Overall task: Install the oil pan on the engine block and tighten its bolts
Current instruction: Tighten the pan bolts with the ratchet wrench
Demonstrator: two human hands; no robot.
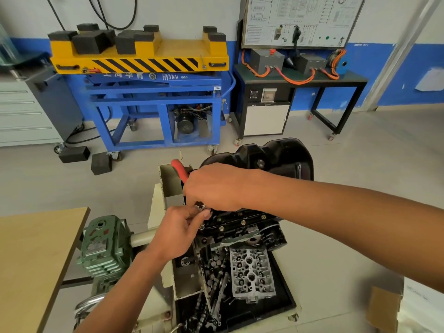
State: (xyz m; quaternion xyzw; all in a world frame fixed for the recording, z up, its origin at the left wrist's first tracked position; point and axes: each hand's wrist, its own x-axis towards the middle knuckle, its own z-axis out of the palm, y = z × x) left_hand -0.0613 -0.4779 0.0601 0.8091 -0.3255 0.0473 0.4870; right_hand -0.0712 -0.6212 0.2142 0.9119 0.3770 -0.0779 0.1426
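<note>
a workshop floor, yellow-and-blue lift table (139, 61) behind; the black oil pan (276, 157) sits atop the engine block (240, 228), bolts (243, 222) showing along its near flange. the right hand (213, 186) grips a red-handled tool (179, 169) while the left hand (177, 231) pinches its socket end (200, 207) at the corner — bolt tightening, i judge; next, seat the socket squarely before turning.

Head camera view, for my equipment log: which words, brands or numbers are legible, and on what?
"HYX", then unclear letters: blue lift table, tops cut off.
Chinese characters beside it: partly hidden, unreadable.
Wall diagram board: too small.
Oil filter: white print blurred.
</note>
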